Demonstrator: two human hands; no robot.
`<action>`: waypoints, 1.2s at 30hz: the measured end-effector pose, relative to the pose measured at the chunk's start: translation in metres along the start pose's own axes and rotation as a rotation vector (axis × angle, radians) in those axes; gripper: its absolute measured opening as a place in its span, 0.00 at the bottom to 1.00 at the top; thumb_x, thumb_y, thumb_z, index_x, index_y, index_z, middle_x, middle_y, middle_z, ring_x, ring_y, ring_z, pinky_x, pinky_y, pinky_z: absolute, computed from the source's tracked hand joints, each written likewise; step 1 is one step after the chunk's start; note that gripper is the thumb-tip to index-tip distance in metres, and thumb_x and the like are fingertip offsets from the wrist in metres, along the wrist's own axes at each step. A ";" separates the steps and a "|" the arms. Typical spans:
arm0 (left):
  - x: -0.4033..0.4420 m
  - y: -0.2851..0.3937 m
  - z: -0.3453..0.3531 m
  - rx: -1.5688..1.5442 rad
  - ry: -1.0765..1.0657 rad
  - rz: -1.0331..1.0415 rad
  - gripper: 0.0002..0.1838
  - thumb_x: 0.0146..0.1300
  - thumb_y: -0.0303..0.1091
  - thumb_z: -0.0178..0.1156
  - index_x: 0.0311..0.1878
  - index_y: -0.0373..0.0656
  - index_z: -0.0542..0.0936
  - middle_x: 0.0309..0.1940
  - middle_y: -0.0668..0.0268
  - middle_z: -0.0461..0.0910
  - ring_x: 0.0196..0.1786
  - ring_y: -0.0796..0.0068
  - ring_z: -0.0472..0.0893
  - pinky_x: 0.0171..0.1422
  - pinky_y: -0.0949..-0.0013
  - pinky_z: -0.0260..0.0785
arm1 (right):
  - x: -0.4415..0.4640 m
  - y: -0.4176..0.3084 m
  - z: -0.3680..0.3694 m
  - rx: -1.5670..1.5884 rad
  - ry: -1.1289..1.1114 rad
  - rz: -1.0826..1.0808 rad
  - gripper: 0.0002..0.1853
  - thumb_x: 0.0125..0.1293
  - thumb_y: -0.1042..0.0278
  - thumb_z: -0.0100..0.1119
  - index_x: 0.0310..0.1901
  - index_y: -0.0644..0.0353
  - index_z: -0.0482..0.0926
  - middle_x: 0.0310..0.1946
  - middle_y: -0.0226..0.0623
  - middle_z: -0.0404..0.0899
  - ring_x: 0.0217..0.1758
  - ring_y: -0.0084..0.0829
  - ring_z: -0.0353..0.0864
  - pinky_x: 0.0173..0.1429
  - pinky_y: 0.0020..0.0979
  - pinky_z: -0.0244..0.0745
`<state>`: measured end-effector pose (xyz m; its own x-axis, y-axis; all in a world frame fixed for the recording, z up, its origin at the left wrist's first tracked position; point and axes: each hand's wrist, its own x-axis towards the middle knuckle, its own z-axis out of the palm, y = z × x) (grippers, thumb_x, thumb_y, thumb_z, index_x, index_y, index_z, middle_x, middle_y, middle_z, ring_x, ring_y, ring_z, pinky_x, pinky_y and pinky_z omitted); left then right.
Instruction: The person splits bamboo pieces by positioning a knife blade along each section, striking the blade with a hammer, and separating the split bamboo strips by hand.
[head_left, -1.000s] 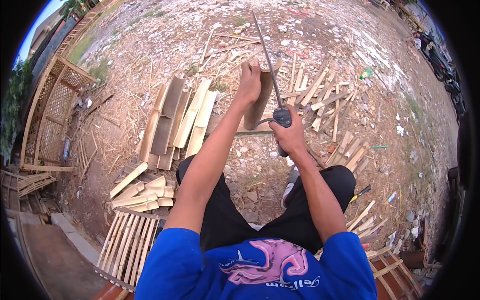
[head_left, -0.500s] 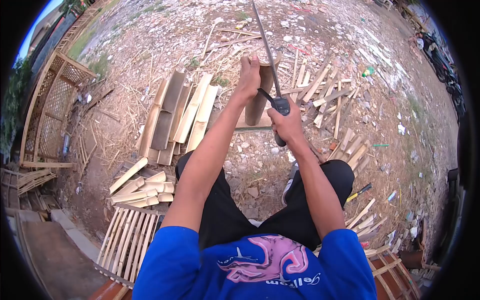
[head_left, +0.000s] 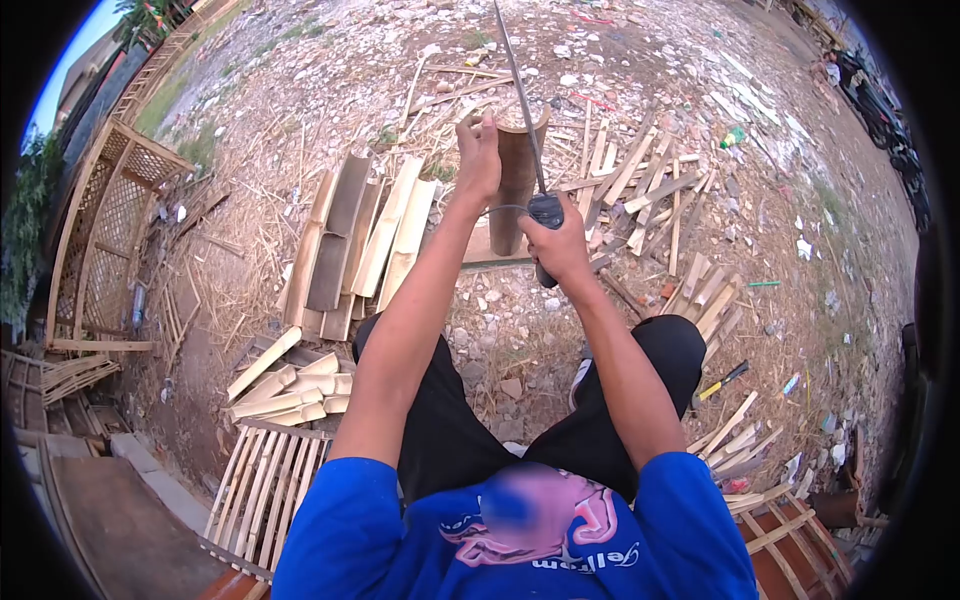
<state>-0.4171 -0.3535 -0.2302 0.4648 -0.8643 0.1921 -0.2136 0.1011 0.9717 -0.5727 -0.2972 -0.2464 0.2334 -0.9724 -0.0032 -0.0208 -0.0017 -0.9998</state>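
Ahead of me, my left hand (head_left: 480, 160) grips the upper left edge of a curved, split bamboo piece (head_left: 515, 185), which stands upright on a low board (head_left: 484, 250). My right hand (head_left: 558, 242) is closed round the dark handle of a long-bladed tool (head_left: 519, 85). Its thin blade points up and away, passing in front of the bamboo's right edge. A dark strap or cord loops from the handle toward the bamboo.
Long split bamboo halves (head_left: 400, 228) lie left of the board, with shorter pieces (head_left: 300, 385) nearer. Thin strips (head_left: 655, 185) are scattered right. A yellow-and-black tool (head_left: 723, 381) lies by my right knee. A slatted bamboo panel (head_left: 262, 485) stands lower left, a lattice frame (head_left: 105, 235) far left.
The bamboo piece and my left hand have shifted slightly left. My right hand has moved left and a little down with the bladed tool, and the strap hangs differently.
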 end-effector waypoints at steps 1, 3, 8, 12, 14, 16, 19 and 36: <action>-0.003 0.004 0.000 -0.020 0.086 0.053 0.33 0.77 0.61 0.40 0.59 0.34 0.63 0.47 0.52 0.74 0.50 0.63 0.74 0.61 0.60 0.64 | -0.002 -0.008 0.003 0.017 -0.002 0.014 0.16 0.53 0.67 0.69 0.40 0.64 0.76 0.29 0.33 0.79 0.29 0.23 0.76 0.35 0.29 0.73; -0.008 0.010 -0.009 -0.009 0.048 -0.042 0.31 0.77 0.60 0.42 0.57 0.35 0.66 0.42 0.57 0.74 0.45 0.67 0.73 0.58 0.62 0.66 | -0.002 -0.021 0.006 0.009 -0.049 0.059 0.23 0.54 0.69 0.70 0.48 0.65 0.70 0.30 0.33 0.77 0.27 0.23 0.76 0.32 0.28 0.73; -0.069 0.064 -0.034 0.112 -0.373 -0.323 0.37 0.70 0.60 0.55 0.67 0.36 0.66 0.59 0.52 0.74 0.60 0.64 0.75 0.63 0.63 0.66 | 0.004 -0.008 0.027 0.068 -0.127 -0.031 0.34 0.59 0.70 0.68 0.58 0.67 0.53 0.43 0.43 0.76 0.39 0.29 0.81 0.41 0.31 0.78; -0.073 0.034 -0.031 0.140 -0.338 -0.194 0.30 0.66 0.51 0.65 0.57 0.32 0.72 0.46 0.52 0.81 0.48 0.67 0.81 0.52 0.65 0.72 | 0.012 -0.007 0.026 0.008 -0.191 -0.059 0.35 0.58 0.66 0.71 0.58 0.66 0.56 0.51 0.46 0.75 0.52 0.32 0.79 0.53 0.34 0.77; -0.066 0.035 -0.038 0.173 -0.322 -0.198 0.26 0.68 0.50 0.63 0.53 0.34 0.74 0.38 0.58 0.81 0.40 0.69 0.81 0.46 0.66 0.73 | 0.013 -0.045 0.002 -0.243 -0.408 0.006 0.42 0.51 0.61 0.74 0.59 0.72 0.58 0.48 0.58 0.79 0.52 0.47 0.83 0.55 0.37 0.78; -0.073 0.057 -0.046 0.153 -0.334 -0.261 0.24 0.69 0.50 0.62 0.51 0.35 0.75 0.33 0.65 0.78 0.30 0.75 0.79 0.38 0.70 0.72 | 0.017 -0.069 -0.028 -0.736 -0.528 -0.161 0.39 0.51 0.55 0.74 0.60 0.69 0.69 0.47 0.54 0.82 0.48 0.44 0.84 0.51 0.39 0.79; -0.068 0.058 -0.063 0.233 -0.357 -0.244 0.24 0.69 0.52 0.62 0.50 0.38 0.76 0.31 0.70 0.76 0.25 0.82 0.74 0.31 0.75 0.66 | 0.017 -0.098 -0.098 -0.515 -0.543 -0.304 0.29 0.63 0.57 0.69 0.63 0.59 0.74 0.46 0.40 0.83 0.48 0.31 0.83 0.54 0.32 0.77; -0.058 0.047 -0.077 0.496 -0.170 -0.059 0.21 0.71 0.48 0.60 0.52 0.39 0.73 0.29 0.70 0.76 0.23 0.87 0.69 0.26 0.78 0.62 | -0.004 0.363 -0.218 -1.520 -0.124 0.518 0.32 0.60 0.60 0.63 0.64 0.60 0.66 0.53 0.55 0.79 0.60 0.55 0.79 0.61 0.51 0.74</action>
<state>-0.3881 -0.2613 -0.1849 0.3509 -0.9335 0.0741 -0.5915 -0.1596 0.7904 -0.7932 -0.3448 -0.6052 -0.0335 -0.9183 -0.3944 -0.9985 0.0132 0.0540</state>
